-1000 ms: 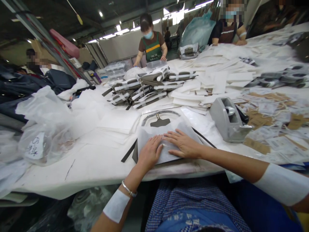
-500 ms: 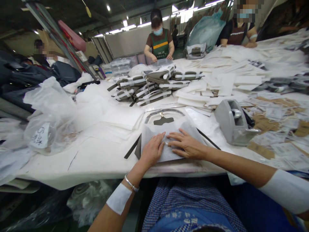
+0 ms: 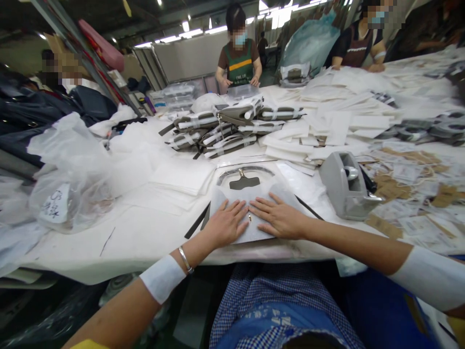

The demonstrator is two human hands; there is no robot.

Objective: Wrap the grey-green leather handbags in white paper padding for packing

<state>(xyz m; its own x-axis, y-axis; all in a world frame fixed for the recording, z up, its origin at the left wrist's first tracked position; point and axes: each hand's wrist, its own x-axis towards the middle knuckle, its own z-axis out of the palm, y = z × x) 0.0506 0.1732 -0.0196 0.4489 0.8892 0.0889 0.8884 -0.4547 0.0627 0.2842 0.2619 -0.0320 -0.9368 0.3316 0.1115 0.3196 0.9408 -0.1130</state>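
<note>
A thin white sheet [image 3: 254, 234] covers most of a dark flat item, whose dark strap [image 3: 198, 220] sticks out on the left. My left hand [image 3: 225, 224] lies flat on the left part of this sheet, fingers spread. On the right part rests my right hand [image 3: 278, 216], also flat with its fingers apart. A small metal piece [image 3: 250, 218] shows between the hands. Just beyond the sheet are a dark tab with a metal clasp [image 3: 244, 182] and a curved handle.
A grey tape dispenser [image 3: 339, 186] stands at the right, beside brown tags [image 3: 392, 189]. White sheets [image 3: 178, 179] and a plastic bag [image 3: 69, 194] lie left. Wrapped dark items [image 3: 232, 128] are piled behind. Two people [image 3: 240, 63] stand across the table.
My left hand has shifted slightly left and flattened, its fingers more spread. My right hand's fingers have also flattened on the sheet. The small metal piece now shows between them.
</note>
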